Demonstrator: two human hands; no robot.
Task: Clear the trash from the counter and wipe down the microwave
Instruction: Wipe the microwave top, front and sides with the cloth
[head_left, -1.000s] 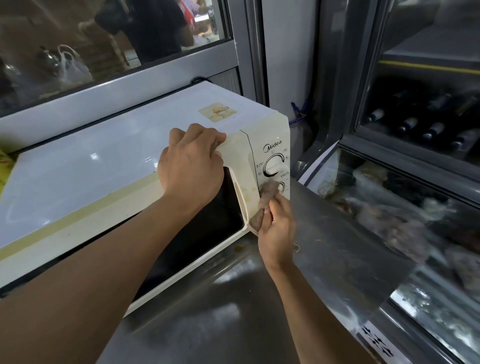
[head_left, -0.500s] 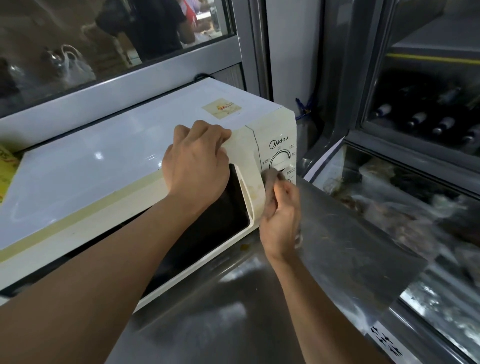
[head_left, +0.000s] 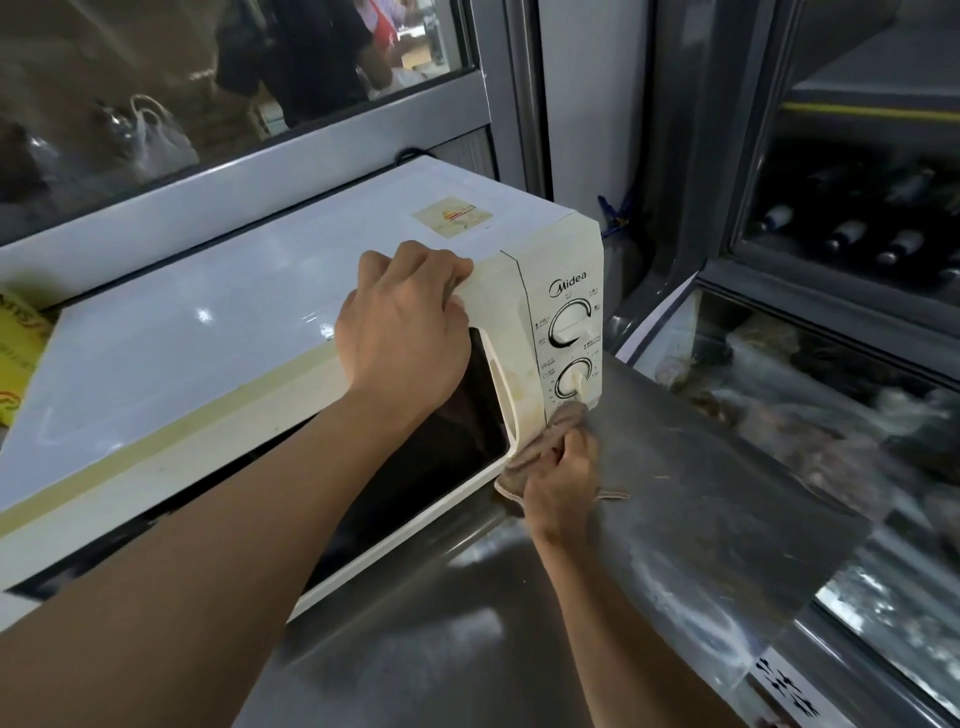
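- Microwave (head_left: 291, 332) sits on steel counter (head_left: 701, 519), door shut, white top, yellowed front with brown stains on the strip beside the handle.
- Cloth (head_left: 545, 441), brownish and bunched, pressed to the bottom of the control panel, just under the lower knob (head_left: 571, 382); a tail of it trails on the counter beside the wrist.
- Right hand (head_left: 563, 491): fingers curled round the cloth, gripping it in a wad; fingertips point up at the panel.
- Left hand (head_left: 402, 332): fingers curled over the door's top edge, knuckles up, bracing the microwave; thumb hidden, can't tell where it lies.
- Upper knob (head_left: 569, 325) above the cloth, not touched.
- Step: wiping the front, low on the panel. No trash in sight on the counter near the hands, so that part looks done, though much of the counter is out of view.
- Next move, likely: rub leftward onto the stained strip, firm pressure, left hand keeping the brace; go around the knobs without turning them.
- Further out: glass freezer (head_left: 831, 415) right of the right hand, yellow box (head_left: 18, 353) far left.
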